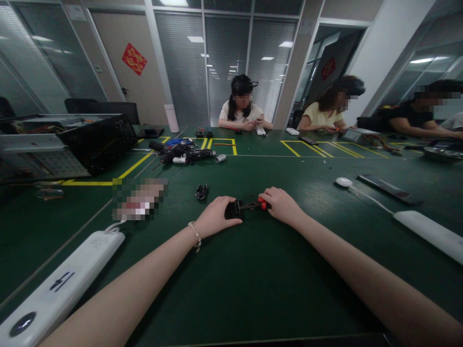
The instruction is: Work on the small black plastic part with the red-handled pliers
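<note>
At the far left of the green tabletop, a desktop computer case sits with its insides exposed. Nearer, a long white device lies aslant, bearing a black mark and a dark oval; a cable runs from its far end toward a pixelated object. Farther back, a pale pink tumbler stands upright behind a heap of mostly black tools and parts, with a small grey cylinder just beside it. A small black piece lies alone nearer the hands.

The left hand, a bracelet at its wrist, curls its fingers and thumb around a black part at the middle of the table. Across from it sits a co-worker in a white top. The pliers point left, tips at the part's right side; whether they grip it I cannot tell. The right hand closes around their red handles.

Farther right are a co-worker in a yellow top, a white oval object, a metal box with cables, a dark flat bar and another long white device.
</note>
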{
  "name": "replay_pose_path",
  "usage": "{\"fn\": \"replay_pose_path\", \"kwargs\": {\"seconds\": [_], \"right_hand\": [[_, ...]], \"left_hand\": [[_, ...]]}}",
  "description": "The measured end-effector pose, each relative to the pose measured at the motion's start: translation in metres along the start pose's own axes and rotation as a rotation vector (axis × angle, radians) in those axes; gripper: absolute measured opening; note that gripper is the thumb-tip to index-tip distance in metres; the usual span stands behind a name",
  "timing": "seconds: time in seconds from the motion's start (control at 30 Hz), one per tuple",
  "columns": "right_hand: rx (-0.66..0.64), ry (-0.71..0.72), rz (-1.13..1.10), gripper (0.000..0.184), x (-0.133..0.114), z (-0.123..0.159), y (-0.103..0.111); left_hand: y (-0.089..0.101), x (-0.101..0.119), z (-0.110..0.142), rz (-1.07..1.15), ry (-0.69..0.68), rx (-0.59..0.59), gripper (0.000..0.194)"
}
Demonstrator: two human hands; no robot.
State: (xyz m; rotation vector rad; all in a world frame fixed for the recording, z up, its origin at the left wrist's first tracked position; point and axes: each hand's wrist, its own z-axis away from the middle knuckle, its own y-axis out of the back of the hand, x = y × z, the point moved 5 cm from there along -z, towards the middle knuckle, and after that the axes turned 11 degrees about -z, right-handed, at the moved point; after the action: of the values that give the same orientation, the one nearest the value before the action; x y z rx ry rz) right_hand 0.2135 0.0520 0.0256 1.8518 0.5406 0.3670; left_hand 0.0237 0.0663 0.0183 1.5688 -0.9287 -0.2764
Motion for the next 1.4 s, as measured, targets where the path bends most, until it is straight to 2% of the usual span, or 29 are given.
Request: {"fn": "replay_pose_path", "kwargs": {"seconds": [0.3,0.93,1.4], "right_hand": [[-0.023,0.002,0.024,0.037,-0.0009,-0.0008,-0.0015],[-0.007,0.027,0.054,0.036,-0.0003,0.0003,0.0029],[0.015,-0.009,0.080,0.031,-0.0033,-0.0010,-0.0010]], "left_hand": [[0.0005,0.0009,-0.0013,-0.003,-0.009,0.027,0.056],[0.0031,0.0033,0.0003,0.003,0.005,-0.013,0.055],[0.0015,0.0040,0.0001,-0.016,-0.023,0.011,0.053]]}}
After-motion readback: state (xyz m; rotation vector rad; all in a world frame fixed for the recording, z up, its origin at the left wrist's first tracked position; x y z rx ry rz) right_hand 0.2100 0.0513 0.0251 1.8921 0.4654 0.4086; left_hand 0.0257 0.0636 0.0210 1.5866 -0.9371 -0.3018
